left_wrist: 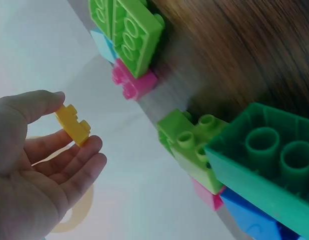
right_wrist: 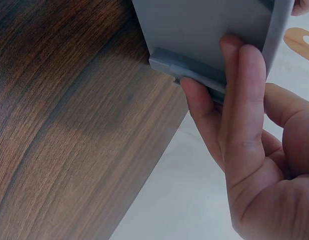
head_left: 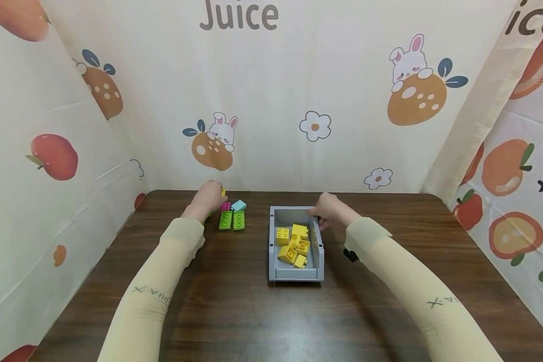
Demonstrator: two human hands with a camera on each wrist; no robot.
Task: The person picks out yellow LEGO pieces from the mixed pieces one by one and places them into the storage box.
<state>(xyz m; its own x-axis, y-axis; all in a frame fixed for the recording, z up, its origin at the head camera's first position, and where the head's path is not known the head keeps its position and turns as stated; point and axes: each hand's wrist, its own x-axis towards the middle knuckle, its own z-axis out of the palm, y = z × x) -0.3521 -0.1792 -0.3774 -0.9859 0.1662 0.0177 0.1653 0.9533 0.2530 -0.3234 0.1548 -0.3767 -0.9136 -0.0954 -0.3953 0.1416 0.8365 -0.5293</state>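
My left hand (head_left: 208, 197) is at the far left part of the table, raised over building bricks. Between its thumb and fingertips it pinches a small yellow brick (left_wrist: 73, 125), whose studs face right in the left wrist view. A grey box (head_left: 296, 275) stands mid-table with several yellow bricks (head_left: 288, 254) lying loose in it. At the box's far right corner, my right hand (head_left: 334, 210) grips the wall. In the right wrist view, its fingers (right_wrist: 250, 75) lie against the outer side, with the thumb at the rim.
Near my left hand lie light green bricks (head_left: 239, 220), a pink brick (head_left: 226, 206) and a light blue brick (head_left: 239, 205). A dark green brick (left_wrist: 219, 155) and a blue brick (left_wrist: 249, 212) show in the left wrist view. A printed curtain (head_left: 271, 100) borders the table's far edge.
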